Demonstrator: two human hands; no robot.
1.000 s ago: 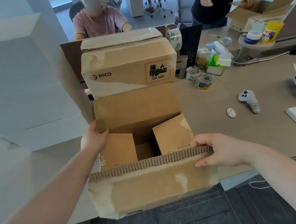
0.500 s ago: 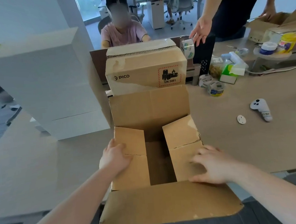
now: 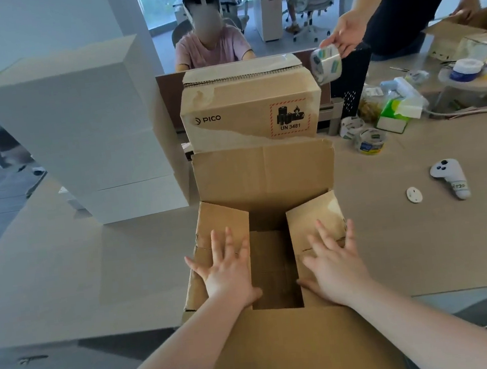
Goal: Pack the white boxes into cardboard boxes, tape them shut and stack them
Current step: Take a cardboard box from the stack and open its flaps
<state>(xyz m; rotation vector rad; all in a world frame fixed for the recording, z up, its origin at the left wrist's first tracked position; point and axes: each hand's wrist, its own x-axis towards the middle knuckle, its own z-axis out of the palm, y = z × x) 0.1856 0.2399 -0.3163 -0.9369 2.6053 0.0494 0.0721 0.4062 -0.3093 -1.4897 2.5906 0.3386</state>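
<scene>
Your left hand (image 3: pixel 227 271) lies flat on the left inner flap (image 3: pixel 221 231) of the open box (image 3: pixel 265 176), fingers (image 3: pixel 228 241) straight & spread, gripping nothing. Your right hand (image 3: pixel 335 268) does the same on the right inner flap (image 3: pixel 314 216), fingers straight & spread, pressing down. Box sits at the near edge of the table (image 3: pixel 65 278); rear flap stands upright, near flap hangs toward you under your forearms. Between the 2 inner flaps there's a dark gap into the box.

Stack of white boxes (image 3: pixel 86 128) stands on the table just left of the box, slightly behind. A closed PICO box (image 3: pixel 251 111) w/ a UN 3481 label sits right behind the rear flap.

Far right, another person's hand (image 3: pixel 343 34) holds a tape roll (image 3: pixel 325 63) above the table. 2 more tape rolls (image 3: pixel 363 135), a white controller (image 3: pixel 450 177) & a small white disc (image 3: pixel 414 195) lie on the table to the right.
</scene>
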